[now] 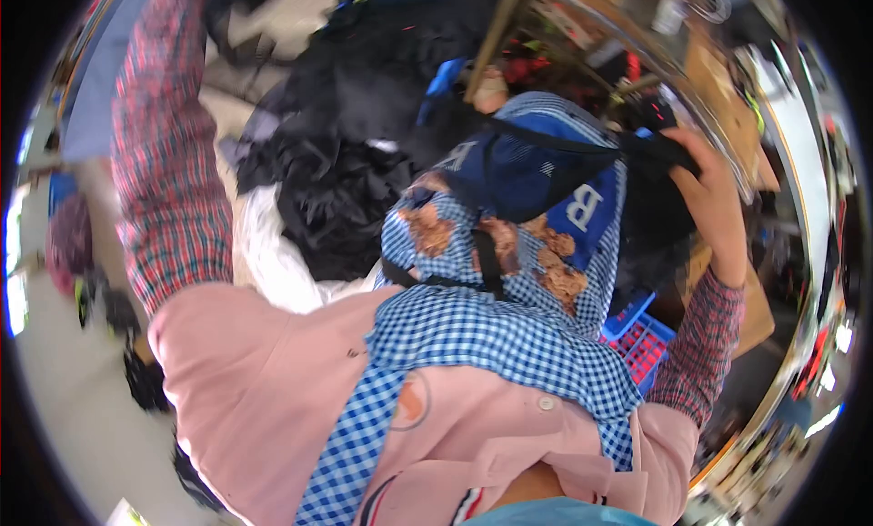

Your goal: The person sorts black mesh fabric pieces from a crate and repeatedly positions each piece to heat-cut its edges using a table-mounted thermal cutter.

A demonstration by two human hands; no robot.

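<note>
On the right, my right hand (709,194) is closed on a dark piece of black fabric (650,158). A strap-like strip of it runs left across the blue apron panel (536,167) with white lettering over my lap. My left arm in its plaid sleeve (173,144) reaches up to the top edge, and the left hand lies beyond the view. A large heap of black cloth (341,194) spreads in front of me. The blue-and-white checked apron (500,330) has brown printed patches.
A wooden-legged table (496,44) with a metal edge stands ahead on the right, red and dark items beneath it. A blue basket (647,344) is by my right side. White plastic sheeting (273,244) lies at left. Bags (73,240) are farther left on the floor.
</note>
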